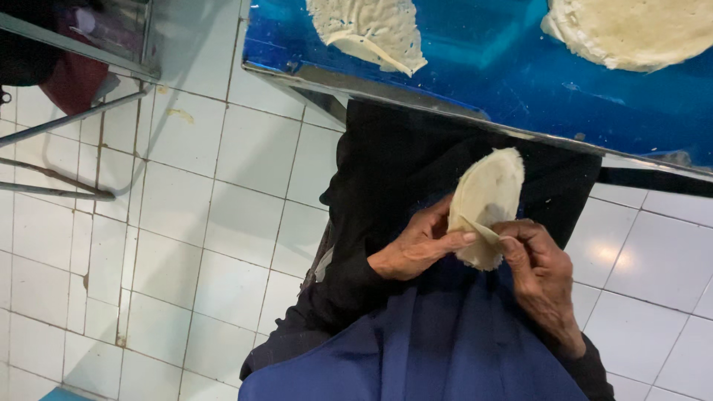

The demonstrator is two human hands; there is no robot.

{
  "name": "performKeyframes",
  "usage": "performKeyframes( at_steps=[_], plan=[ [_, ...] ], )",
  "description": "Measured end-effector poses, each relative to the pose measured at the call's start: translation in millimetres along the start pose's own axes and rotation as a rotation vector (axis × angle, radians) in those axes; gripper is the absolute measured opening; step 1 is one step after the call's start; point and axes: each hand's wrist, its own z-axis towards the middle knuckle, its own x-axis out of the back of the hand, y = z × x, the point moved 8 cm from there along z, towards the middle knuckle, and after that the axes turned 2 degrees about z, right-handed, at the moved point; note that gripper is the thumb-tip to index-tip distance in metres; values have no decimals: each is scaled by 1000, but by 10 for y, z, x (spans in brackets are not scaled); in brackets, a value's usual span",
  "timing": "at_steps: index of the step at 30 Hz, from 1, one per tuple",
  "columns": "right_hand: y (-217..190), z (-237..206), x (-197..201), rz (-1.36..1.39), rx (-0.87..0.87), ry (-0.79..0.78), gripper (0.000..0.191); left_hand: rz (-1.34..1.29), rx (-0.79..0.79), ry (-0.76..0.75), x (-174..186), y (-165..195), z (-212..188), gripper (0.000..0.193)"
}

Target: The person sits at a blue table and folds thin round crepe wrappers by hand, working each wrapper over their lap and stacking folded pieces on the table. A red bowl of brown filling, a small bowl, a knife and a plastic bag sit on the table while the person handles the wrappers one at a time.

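I observe a pale dough round held upright over the lap, below the near edge of the blue table. I judge it is kept off the table and in the air so that both hands can work its lower edge at once.

The left hand sits to the left of the dough round, its fingers closed together and pinching the lower left edge, thumb extended toward the fold. The right hand sits below and to the right of the dough round; its fingers are clamped on a small folded flap at the bottom edge. Both grips meet at that flap, almost touching.

On the table above the dough round lie two flat dough sheets: one up and to the left, with a folded corner, and one up and to the right, partly out of view. A dark blue apron covers the lap beneath the dough round. White floor tiles extend to the left of it.
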Motion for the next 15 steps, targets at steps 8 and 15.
performKeyframes(
  at_steps=[8, 15],
  plan=[
    [-275, 52, -261, -367, 278, 41, 29, 362, -10, 165, 60, -43, -8, 59],
    [321, 58, -27, 140, -260, 139, 15, 499, 21, 185, 67, 102, -101, 50]
  ],
)
